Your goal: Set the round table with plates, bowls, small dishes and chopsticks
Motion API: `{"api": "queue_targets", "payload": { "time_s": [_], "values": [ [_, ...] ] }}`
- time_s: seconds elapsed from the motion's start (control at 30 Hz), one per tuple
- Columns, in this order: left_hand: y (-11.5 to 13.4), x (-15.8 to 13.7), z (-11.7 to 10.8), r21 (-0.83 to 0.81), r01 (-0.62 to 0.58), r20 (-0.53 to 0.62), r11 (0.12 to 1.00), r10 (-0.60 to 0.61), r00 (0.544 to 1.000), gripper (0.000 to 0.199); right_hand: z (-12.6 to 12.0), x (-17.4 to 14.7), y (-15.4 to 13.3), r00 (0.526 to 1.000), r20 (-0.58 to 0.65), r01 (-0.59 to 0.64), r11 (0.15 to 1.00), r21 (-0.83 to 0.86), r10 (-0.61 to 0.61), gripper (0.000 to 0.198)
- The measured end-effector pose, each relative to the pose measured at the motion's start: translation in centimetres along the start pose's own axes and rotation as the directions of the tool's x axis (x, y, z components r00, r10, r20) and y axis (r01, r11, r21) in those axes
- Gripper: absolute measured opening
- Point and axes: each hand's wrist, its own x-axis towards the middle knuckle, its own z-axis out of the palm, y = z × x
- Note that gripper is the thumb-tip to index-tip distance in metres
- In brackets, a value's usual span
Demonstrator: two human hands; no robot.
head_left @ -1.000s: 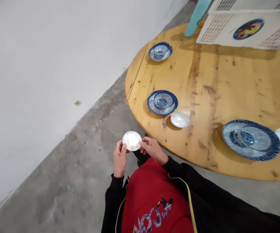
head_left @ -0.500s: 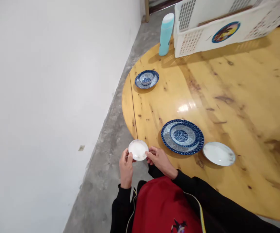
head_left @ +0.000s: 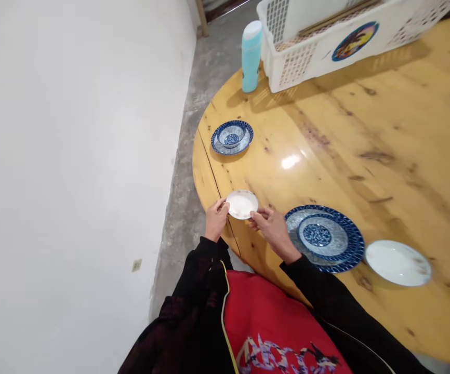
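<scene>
One small white dish [head_left: 242,204] is held between the outstretched left hand [head_left: 216,218] and right hand [head_left: 274,228], thumbs and fingers clamped on opposite sides, near the wooden table's [head_left: 396,109] edge. The right sleeve [head_left: 320,278] partly hides a blue-rimmed plate [head_left: 350,241]; another white dish [head_left: 398,262] lies just beside it.

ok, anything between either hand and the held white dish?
Nothing visible: the left hand and right hand both grip the held white dish by its edge, on opposite sides. The nearer blue-rimmed plate lies right of the right hand, not between.
</scene>
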Motion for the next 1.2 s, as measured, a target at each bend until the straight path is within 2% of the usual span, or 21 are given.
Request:
{"api": "queue_targets", "payload": {
  "time_s": [0.13,0.27,0.47,0.77,1.0,1.2],
  "values": [
    [0.1,7.0,-0.6,0.033,-0.048,0.112,0.998,0.044,0.993,0.025,2.9,4.1,-1.4,0.989,-0.145,-0.031,0.997,0.066,0.04,0.013],
    [0.4,13.0,-0.9,0.101,-0.072,0.186,0.992,0.052,0.981,0.013,5.9,8.0,-2.7,0.958,-0.271,-0.063,0.991,0.117,0.093,0.013],
    [0.5,18.7,-0.8,0.21,-0.145,0.276,0.967,0.084,0.957,0.007,8.4,11.6,-3.5,0.912,-0.381,-0.089,0.98,0.178,0.152,0.019],
    [0.5,21.0,0.3,0.284,-0.189,0.368,0.94,0.075,0.927,0.01,8.7,13.3,-3.7,0.857,-0.479,-0.107,0.975,0.197,0.191,0.023],
    [1.2,21.7,0.3,0.363,-0.216,0.362,0.906,0.076,0.929,0.011,8.8,13.8,-4.2,0.863,-0.467,-0.118,0.977,0.179,0.19,0.022],
    [0.9,22.0,0.3,0.307,-0.229,0.377,0.924,0.102,0.92,0.009,8.8,13.8,-4.0,0.864,-0.468,-0.115,0.978,0.174,0.185,0.021]
  ]
}}
